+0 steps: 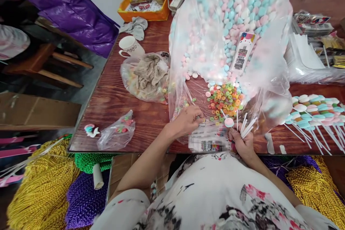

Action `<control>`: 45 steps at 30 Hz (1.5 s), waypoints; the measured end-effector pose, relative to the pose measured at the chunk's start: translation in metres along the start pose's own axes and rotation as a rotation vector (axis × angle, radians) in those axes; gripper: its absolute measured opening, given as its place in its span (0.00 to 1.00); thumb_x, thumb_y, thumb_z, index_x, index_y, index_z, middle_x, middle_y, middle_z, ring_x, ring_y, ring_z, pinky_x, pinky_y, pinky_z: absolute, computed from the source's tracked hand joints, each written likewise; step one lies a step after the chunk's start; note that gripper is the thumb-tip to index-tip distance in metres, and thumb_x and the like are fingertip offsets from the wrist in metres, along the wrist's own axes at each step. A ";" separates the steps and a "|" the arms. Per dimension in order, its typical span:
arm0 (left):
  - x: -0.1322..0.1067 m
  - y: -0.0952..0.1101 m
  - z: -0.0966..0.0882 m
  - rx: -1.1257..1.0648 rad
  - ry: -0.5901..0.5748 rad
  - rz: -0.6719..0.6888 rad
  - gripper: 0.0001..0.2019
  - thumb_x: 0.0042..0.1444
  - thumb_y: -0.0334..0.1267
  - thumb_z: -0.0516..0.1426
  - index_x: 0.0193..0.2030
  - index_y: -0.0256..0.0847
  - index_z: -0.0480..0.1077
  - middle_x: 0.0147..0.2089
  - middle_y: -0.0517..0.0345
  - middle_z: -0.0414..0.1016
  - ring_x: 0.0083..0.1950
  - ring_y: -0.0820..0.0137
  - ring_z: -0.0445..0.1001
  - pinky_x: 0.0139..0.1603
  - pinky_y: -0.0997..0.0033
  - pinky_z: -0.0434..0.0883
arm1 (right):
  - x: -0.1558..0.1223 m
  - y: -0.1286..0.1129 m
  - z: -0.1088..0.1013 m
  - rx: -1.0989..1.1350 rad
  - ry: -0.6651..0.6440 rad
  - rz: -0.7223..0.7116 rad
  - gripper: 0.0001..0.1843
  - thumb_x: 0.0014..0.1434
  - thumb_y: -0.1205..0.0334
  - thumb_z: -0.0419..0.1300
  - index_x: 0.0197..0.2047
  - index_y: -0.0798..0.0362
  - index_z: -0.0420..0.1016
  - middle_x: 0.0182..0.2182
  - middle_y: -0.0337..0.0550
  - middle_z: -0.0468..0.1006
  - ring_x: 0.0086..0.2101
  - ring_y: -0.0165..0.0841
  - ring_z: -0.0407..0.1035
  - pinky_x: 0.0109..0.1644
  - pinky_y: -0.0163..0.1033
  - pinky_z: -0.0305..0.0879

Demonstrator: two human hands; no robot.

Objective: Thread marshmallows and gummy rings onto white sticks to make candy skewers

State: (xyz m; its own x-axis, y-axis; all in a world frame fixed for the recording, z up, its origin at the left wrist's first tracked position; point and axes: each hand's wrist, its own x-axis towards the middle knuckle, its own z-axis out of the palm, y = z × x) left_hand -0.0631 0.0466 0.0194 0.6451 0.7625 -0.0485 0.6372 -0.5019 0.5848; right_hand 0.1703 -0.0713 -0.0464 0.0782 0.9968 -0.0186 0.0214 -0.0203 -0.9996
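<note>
My right hand [242, 142] grips a bundle of white lollipop sticks [246, 125]. A pink-and-blue candy disc [229, 122] sits by its fingertips, with a stick rising beside it. My left hand [190, 120] rests at the edge of the clear plastic, fingers pinched together; whatever is in them is too small to make out. Between and beyond my hands lies a heap of colourful ring candies [226, 99]. Below it are flat printed wrappers [211, 138]. A large clear bag [196, 36] behind holds pink, white and blue candies, with a printed packet [243, 52] on top.
Finished-looking candy sticks [318, 111] are piled at right, beside a clear plastic tray [309, 73]. To the left are a mug [132, 46], a bag with a crumpled cloth [151, 70] and a small plastic bag [117, 133]. An orange bin [145, 13] stands behind.
</note>
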 end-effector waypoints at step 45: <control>-0.019 0.037 0.054 -1.198 0.846 -0.206 0.20 0.44 0.33 0.71 0.46 0.46 0.79 0.34 0.61 0.80 0.35 0.73 0.78 0.39 0.71 0.78 | -0.002 -0.013 0.005 -0.372 -0.258 -0.466 0.24 0.55 0.78 0.51 0.52 0.51 0.70 0.30 0.38 0.75 0.26 0.28 0.67 0.31 0.32 0.65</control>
State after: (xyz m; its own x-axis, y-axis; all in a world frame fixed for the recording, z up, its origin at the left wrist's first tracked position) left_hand -0.0294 -0.0084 -0.0019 -0.1110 0.9937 0.0179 -0.3057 -0.0513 0.9507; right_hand 0.1648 -0.0726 -0.0337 -0.2639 0.8933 0.3637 0.3429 0.4393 -0.8303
